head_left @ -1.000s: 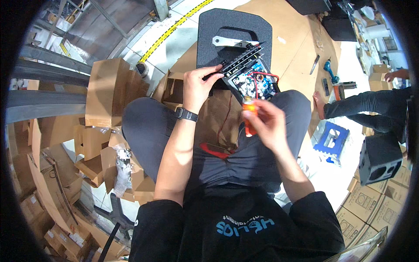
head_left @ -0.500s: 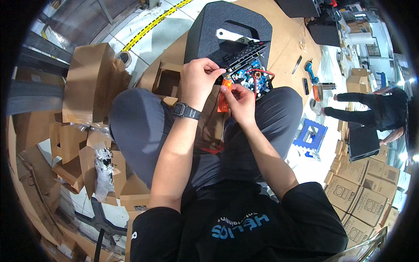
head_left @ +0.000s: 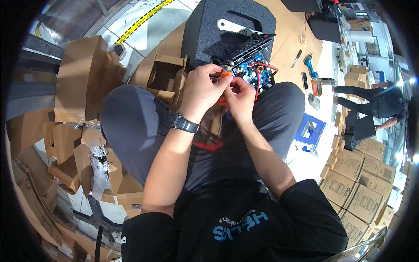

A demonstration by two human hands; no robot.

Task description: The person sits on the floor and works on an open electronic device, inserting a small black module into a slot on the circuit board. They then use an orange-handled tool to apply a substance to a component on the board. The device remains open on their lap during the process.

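- Orange tool [head_left: 224, 75]: it sits pinched between my 2 hands, just above my lap and right at the near edge of the blue circuit board [head_left: 249, 75]; only its orange top shows, the rest is hidden by fingers.
- My left hand [head_left: 203, 87] is curled tight, thumb and fingertips closed around the orange tool from the left; a black wristwatch [head_left: 183, 123] sits on that wrist.
- My right hand [head_left: 240, 97] is also closed, fingers bunched and pressed against the left hand, gripping the same orange piece from the right; I cannot tell exactly which fingers hold it.
- Below the hands, a red object [head_left: 208, 145] lies on my lap between my grey trouser legs.
- Just past the hands, the circuit board carries red wires [head_left: 261, 70] and touches a black ribbed bar [head_left: 246, 46], all resting on a black foam case [head_left: 227, 26].
- To the left of the case stands an open cardboard box [head_left: 168, 76].
- To the right, on the brown floor sheet, lie a blue-handled tool [head_left: 310, 65] and a blue step stool [head_left: 310, 131].
- Farthest right, another person [head_left: 375, 102] bends near stacked cartons [head_left: 358, 179].
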